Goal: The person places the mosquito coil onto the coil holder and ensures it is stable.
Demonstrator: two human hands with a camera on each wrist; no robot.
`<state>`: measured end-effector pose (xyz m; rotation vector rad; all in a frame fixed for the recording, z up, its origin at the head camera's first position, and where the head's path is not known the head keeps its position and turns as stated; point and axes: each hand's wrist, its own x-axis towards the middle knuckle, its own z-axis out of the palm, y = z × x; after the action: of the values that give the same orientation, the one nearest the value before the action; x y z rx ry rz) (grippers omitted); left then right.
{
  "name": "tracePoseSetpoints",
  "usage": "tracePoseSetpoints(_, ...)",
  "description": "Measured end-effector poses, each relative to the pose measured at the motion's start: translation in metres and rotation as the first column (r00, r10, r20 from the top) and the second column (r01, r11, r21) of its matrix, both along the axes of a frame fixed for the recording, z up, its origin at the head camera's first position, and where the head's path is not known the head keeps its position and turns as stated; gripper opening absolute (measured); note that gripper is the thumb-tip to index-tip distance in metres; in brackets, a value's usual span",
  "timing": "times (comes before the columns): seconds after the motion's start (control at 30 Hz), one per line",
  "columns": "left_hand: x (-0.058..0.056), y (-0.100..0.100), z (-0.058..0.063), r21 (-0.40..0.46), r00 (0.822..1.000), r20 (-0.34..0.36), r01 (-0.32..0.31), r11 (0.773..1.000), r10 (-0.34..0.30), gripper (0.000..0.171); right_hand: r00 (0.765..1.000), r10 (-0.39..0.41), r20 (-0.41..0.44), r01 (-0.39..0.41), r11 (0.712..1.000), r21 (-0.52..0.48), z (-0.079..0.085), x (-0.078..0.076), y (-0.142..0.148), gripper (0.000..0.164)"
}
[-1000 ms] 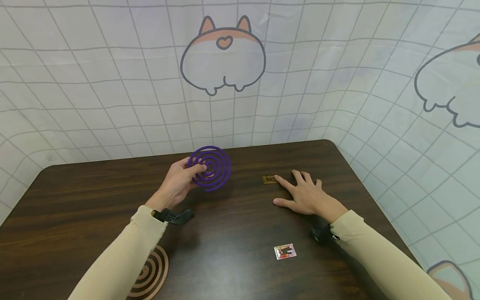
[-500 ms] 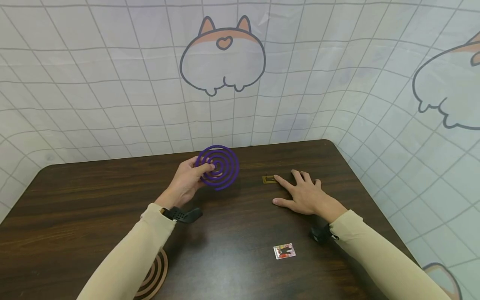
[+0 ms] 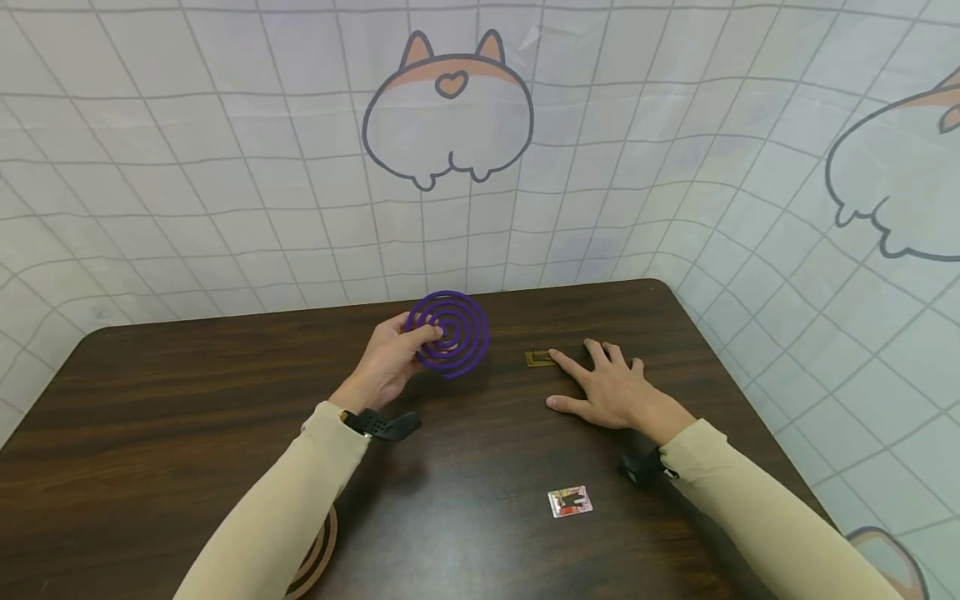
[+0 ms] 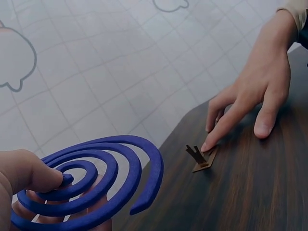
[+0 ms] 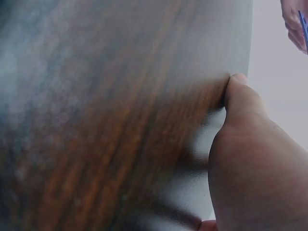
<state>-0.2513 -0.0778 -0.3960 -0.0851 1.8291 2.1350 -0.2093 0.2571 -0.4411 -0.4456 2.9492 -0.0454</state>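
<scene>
One spiral (image 4: 111, 171) in left fingers (image 4: 33, 172), outer edge apart from stand (image 4: 198, 158).

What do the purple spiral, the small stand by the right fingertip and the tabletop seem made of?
Purple spiral: plastic or painted wood, matte, given its even colour. Small stand: perhaps brass-coloured metal, judging by its yellow-brown tone; finish unclear. Tabletop: wood or wood-look laminate, semi-gloss, from its streaked grain and reflections.

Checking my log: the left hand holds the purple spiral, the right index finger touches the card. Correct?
Not quite: the right index finger touches the brass-coloured stand, not the card, as the left wrist view shows. The left hand does hold the purple spiral.
</scene>
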Motion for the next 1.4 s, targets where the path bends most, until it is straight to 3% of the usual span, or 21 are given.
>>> tracePoseSetpoints(0.43,0.000,0.020,-0.007,0.050,0.999,0.020,-0.028,0.998,0.027,0.024,1.000,-0.001,0.007,0.001,1.000,-0.006,0.000,0.001,0.006,0.084)
tracePoseSetpoints(1.4,0.017,0.050,-0.020,0.101,0.998,0.049,-0.049,0.994,0.044,0.025,1.000,0.028,-0.003,-0.028,1.000,-0.007,-0.001,0.008,0.012,0.082)
